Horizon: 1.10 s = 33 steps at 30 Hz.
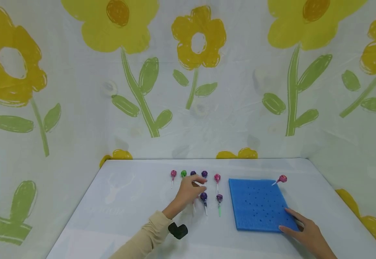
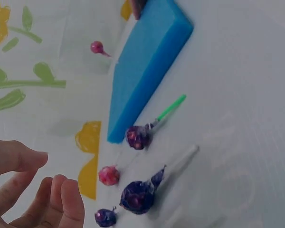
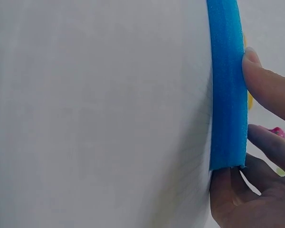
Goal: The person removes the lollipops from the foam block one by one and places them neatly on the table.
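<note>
Left hand (image 1: 190, 190), fingers loosely curled and grasping nothing, hovers over the lollipops (image 1: 204, 197) left of the blue foam board (image 1: 257, 205); right hand (image 1: 304, 230) grips the board's near-right corner — a careless reach may scatter neighbouring sweets.

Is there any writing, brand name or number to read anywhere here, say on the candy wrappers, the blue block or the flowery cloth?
None can be read.
Lollipop wrappers: printed patterns, too small and blurred to make out any words.
Blue foam block: only rows of holes, no writing.
Flower-print backdrop: drawings only.
White table cover: a faint pale print shows, too washed out to read.
</note>
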Each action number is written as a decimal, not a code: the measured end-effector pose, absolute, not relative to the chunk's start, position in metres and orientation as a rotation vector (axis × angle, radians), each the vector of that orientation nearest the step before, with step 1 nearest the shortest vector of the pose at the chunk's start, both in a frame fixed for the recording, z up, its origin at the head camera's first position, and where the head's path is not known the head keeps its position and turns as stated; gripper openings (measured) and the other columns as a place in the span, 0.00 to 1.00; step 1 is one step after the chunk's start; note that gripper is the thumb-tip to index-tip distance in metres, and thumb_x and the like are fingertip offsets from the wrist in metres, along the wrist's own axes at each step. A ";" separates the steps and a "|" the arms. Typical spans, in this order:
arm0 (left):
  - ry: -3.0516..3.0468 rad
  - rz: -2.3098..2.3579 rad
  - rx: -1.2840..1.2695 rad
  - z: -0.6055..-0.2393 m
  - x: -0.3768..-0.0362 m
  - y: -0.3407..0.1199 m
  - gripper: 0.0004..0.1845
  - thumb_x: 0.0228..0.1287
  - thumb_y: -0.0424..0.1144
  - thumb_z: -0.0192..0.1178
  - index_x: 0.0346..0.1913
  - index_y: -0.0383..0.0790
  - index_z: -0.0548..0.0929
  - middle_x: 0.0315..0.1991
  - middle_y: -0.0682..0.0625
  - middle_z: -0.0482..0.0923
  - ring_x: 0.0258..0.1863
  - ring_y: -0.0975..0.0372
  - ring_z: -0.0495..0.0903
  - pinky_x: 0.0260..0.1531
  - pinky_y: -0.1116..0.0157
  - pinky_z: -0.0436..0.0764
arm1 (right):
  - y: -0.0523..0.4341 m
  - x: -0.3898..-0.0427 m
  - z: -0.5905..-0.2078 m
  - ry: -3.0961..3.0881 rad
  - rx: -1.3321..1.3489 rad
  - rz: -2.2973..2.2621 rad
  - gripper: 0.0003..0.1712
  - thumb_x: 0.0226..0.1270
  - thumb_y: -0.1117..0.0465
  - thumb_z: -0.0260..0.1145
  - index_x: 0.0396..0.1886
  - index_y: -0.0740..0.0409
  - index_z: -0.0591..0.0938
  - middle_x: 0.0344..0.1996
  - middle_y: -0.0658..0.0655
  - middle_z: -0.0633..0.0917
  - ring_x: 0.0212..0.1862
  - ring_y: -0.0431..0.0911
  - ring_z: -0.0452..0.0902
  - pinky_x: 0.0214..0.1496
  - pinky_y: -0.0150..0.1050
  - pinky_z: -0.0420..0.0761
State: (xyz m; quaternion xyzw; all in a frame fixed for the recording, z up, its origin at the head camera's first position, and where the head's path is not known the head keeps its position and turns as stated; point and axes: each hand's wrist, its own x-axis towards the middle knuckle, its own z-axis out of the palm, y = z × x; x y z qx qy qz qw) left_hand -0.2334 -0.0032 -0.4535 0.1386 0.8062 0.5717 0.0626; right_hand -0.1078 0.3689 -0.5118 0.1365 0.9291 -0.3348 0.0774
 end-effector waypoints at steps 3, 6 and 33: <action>2.389 1.761 0.416 -0.451 -0.232 0.011 0.09 0.58 0.34 0.65 0.42 0.42 0.84 0.42 0.43 0.79 0.29 0.62 0.76 0.28 0.66 0.81 | 0.367 -0.106 -0.508 2.770 0.429 -1.016 0.61 0.45 0.31 0.69 0.68 0.69 0.61 0.64 0.81 0.56 0.64 0.75 0.52 0.56 0.61 0.67; 2.330 1.809 0.434 -0.449 -0.228 0.025 0.09 0.59 0.34 0.65 0.42 0.41 0.84 0.41 0.44 0.79 0.30 0.63 0.77 0.28 0.67 0.82 | 0.366 -0.106 -0.506 2.765 0.435 -1.017 0.62 0.45 0.31 0.69 0.68 0.69 0.60 0.64 0.81 0.56 0.64 0.74 0.51 0.57 0.61 0.67; 2.146 2.025 0.478 -0.447 -0.227 0.125 0.07 0.58 0.32 0.65 0.40 0.43 0.84 0.37 0.49 0.80 0.29 0.67 0.77 0.26 0.69 0.81 | 0.361 -0.103 -0.502 2.750 0.475 -0.962 0.62 0.44 0.30 0.69 0.68 0.68 0.60 0.63 0.80 0.58 0.63 0.76 0.52 0.56 0.63 0.67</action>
